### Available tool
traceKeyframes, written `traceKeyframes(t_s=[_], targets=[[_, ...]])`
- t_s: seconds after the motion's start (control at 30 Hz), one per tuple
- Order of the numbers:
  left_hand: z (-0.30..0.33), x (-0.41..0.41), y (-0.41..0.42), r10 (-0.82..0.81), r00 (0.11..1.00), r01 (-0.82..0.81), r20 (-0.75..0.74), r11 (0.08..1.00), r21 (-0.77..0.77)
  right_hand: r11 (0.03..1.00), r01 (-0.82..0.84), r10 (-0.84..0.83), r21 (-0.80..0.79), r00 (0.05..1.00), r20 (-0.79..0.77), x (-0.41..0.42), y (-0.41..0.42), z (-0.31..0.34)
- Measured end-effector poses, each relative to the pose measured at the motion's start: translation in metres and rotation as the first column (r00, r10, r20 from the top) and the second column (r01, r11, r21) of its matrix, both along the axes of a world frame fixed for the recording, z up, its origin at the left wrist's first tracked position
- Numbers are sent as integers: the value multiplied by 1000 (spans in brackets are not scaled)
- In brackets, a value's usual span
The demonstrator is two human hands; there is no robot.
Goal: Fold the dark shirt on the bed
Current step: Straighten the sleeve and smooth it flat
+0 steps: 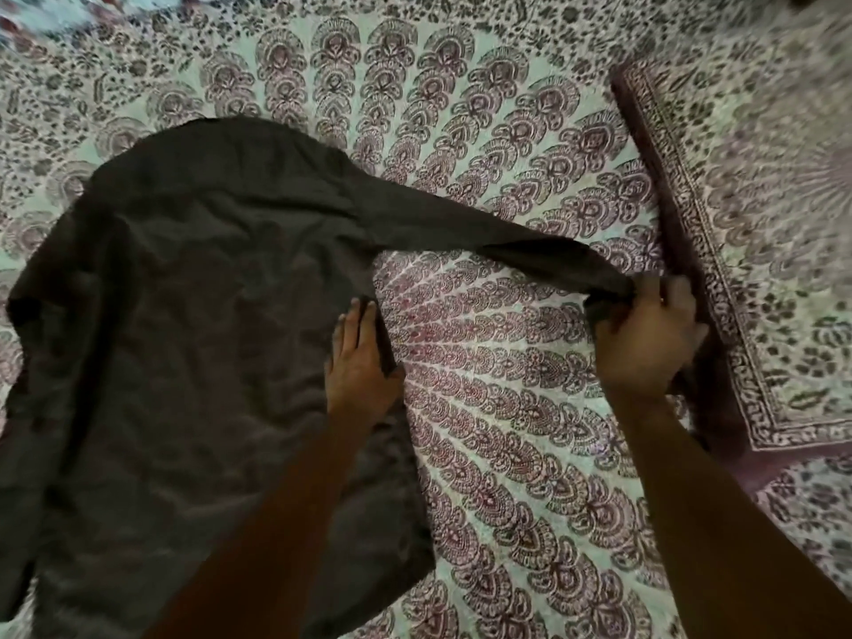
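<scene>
Left hand (pixel 362 362) flat, fingers straight, pressing the dark shirt (pixel 184 315) at its right side edge. Right hand (pixel 645 334) has its grip clenched on the sleeve (pixel 484 237) cuff, sleeve pulled out taut toward the bed's right side. Shirt body lies spread, wrinkled, over the left part of the patterned bedsheet (pixel 507 431). Patterned pillow (pixel 760 223) near the far right corner.

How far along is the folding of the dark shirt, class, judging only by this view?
Done: the dark shirt lies spread on the patterned bedsheet, its body fairly flat though wrinkled. In hand: the left hand presses the body's edge while the right hand grips the end of the sleeve, stretched out sideways. Left: no fold shows yet; sleeves and body remain to be folded.
</scene>
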State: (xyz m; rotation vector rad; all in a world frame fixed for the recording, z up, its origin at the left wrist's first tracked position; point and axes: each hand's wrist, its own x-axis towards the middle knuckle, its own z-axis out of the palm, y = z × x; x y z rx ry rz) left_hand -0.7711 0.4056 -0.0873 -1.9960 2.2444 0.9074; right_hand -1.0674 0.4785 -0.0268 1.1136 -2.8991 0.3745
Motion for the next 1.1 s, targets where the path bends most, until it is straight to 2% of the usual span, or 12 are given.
traceKeyframes(t_s=[0.1, 0.17, 0.23, 0.3, 0.4, 0.47, 0.53, 0.63, 0.77, 0.83, 0.97, 1.1], targets=[[-6, -5, -18, -19, 1000, 18, 11, 994, 111, 933, -333, 345, 134, 936, -71, 9, -1, -5], [-8, -7, -20, -26, 999, 21, 37, 991, 129, 752, -530, 509, 392, 845, 166, 23, 5, -12], [-7, -10, -20, 3, 999, -8, 44, 991, 130, 643, -620, 452, 450, 781, 430, 33, 20, -28], [-5, -14, -21, 11, 998, -21, 69, 990, 141, 743, -578, 392, 336, 784, 481, 36, 31, -39], [-4, -18, -21, 19, 994, -31, 105, 992, 120, 921, -383, 332, 62, 860, 387, 32, 21, -43], [-3, -20, -20, 30, 991, -45, 127, 992, 116, 967, -255, 245, -4, 924, 294, 23, -3, -42], [-1, -23, -20, 31, 987, -52, 160, 990, 128, 966, -232, 200, 110, 948, 248, 11, -33, -44], [-1, -29, -23, 15, 977, -48, 214, 987, 152, 900, -290, 137, 326, 897, 420, -7, -74, -44], [3, -39, -29, -3, 960, -42, 280, 987, 154, 852, -355, 80, 384, 814, 576, -15, -92, -28], [5, -41, -31, -18, 957, -33, 288, 985, 169, 901, -300, 104, 315, 851, 514, -18, -88, -9], [8, -43, -36, -72, 936, 3, 345, 981, 196, 985, -131, 117, 116, 986, 120, -33, -74, 27], [12, -47, -37, -96, 922, 7, 376, 973, 232, 995, -95, 95, 1, 993, -73, -55, -81, 29]])
